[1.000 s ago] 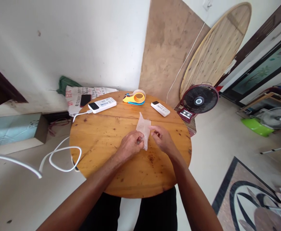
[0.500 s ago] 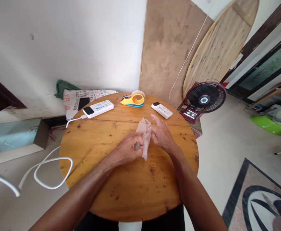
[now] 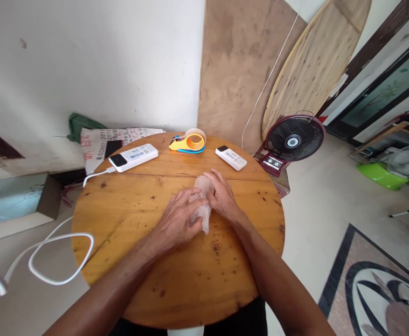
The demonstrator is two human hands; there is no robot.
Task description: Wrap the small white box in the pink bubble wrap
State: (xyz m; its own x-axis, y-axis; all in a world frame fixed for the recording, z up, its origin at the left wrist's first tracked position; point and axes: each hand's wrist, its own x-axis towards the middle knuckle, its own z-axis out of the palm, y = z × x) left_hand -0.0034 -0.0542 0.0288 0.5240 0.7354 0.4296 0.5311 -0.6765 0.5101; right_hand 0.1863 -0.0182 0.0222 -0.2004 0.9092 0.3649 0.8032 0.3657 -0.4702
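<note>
A small crumpled translucent bag (image 3: 203,219) lies near the middle of the round wooden table (image 3: 148,266). My left hand (image 3: 176,223) rests on its left side with the fingers spread flat over it. Across from it, my right hand (image 3: 222,197) lies on the bag's upper right part, fingers stretched out and pressing down. The two hands cover most of the bag, and only its lower end and a patch between them show.
At the table's far edge sit a white power bank (image 3: 134,156) with a looping white cable (image 3: 50,254), a yellow tape dispenser (image 3: 188,142) and a white remote (image 3: 231,157). A floor fan (image 3: 293,140) stands to the right. A printed sack (image 3: 95,140) lies behind.
The bag stood partly up between pinching fingers earlier. Now both hands have flattened out and pressed it down onto the table. The camera has tipped down and closer.
</note>
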